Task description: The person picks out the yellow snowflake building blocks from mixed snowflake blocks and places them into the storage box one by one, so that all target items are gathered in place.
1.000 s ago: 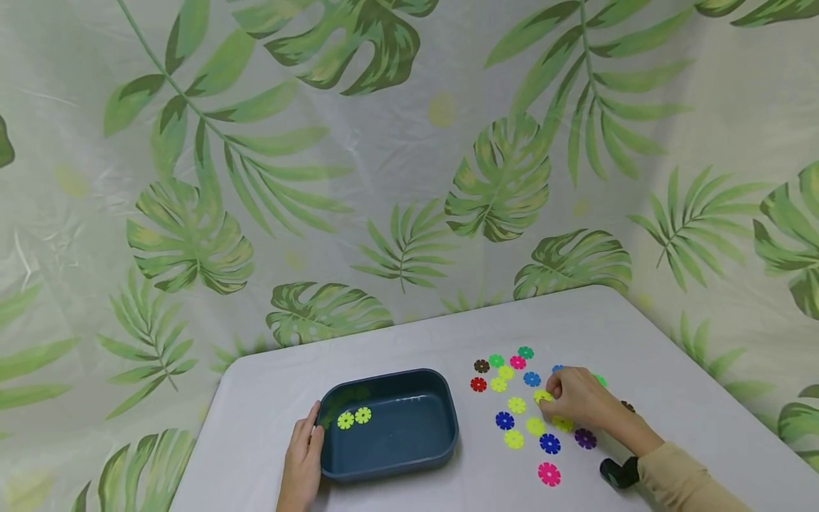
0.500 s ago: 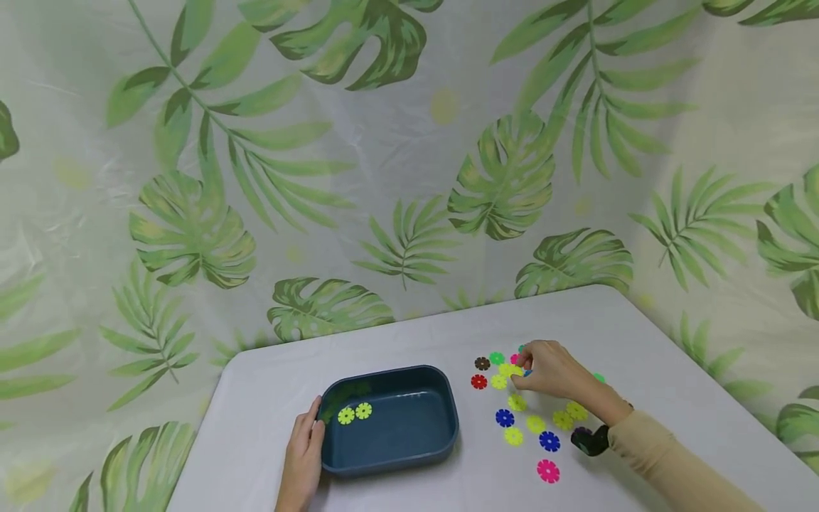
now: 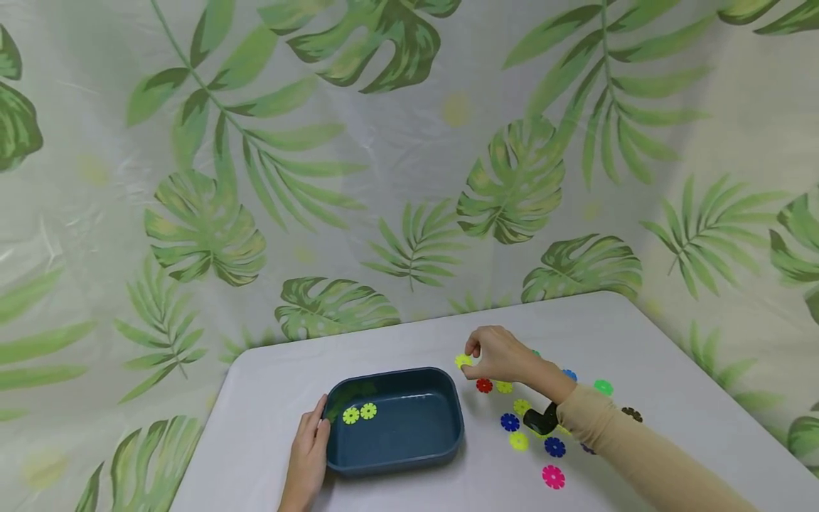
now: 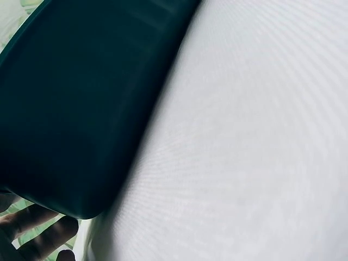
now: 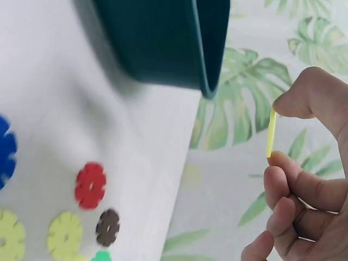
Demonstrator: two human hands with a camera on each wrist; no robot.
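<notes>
My right hand (image 3: 502, 353) pinches a yellow snowflake disc (image 3: 463, 361) between thumb and fingertip, in the air just beyond the right end of a dark blue bin (image 3: 393, 467). In the right wrist view the pinched disc shows edge-on, with the other fingers curled below it. Inside the bin, toward its left end, two yellow discs (image 3: 360, 413) lie side by side. My left hand (image 3: 307, 451) rests against the bin's left wall, fingers fairly straight along the outside. Some of its fingers (image 4: 49, 239) show beside the bin's corner in the left wrist view.
Several loose notched discs lie right of the bin, among them a red disc (image 3: 484, 385), a blue disc (image 3: 510, 422) and a pink disc (image 3: 553, 477). My right forearm (image 3: 640, 441) covers part of them. A leaf-patterned curtain (image 3: 409, 178) hangs behind the white table (image 3: 256, 398).
My right hand has picked the yellow disc from among the others and carried it left toward the bin. The left hand stays at the bin's left side; the two discs inside have not moved.
</notes>
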